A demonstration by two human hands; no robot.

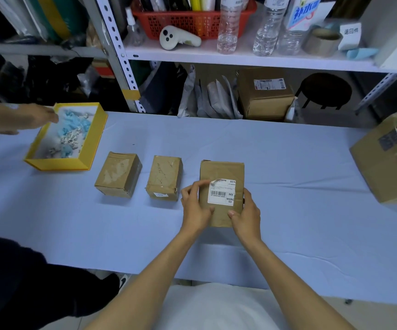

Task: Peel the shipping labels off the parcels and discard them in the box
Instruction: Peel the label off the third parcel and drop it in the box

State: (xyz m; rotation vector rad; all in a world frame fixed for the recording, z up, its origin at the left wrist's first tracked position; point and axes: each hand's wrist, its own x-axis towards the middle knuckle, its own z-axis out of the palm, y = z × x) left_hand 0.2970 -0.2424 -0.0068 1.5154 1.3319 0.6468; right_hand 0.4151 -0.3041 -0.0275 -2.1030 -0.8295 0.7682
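A brown cardboard parcel [223,170] lies on the blue-covered table [288,222] in front of me. It carries a white shipping label [221,194] whose top-left corner is lifted. My left hand [196,206] pinches that lifted corner. My right hand [245,216] grips the parcel's lower right edge. Two smaller brown parcels [118,175] [164,178] stand to the left with bare tops showing label residue. The yellow box [56,163] at the far left holds several crumpled blue and white label scraps.
Another person's hand [33,117] reaches over the yellow box from the left; their dark clothing fills the lower left. A large taped carton [388,158] sits at the table's right edge. Metal shelving behind holds bottles, a red basket and more parcels.
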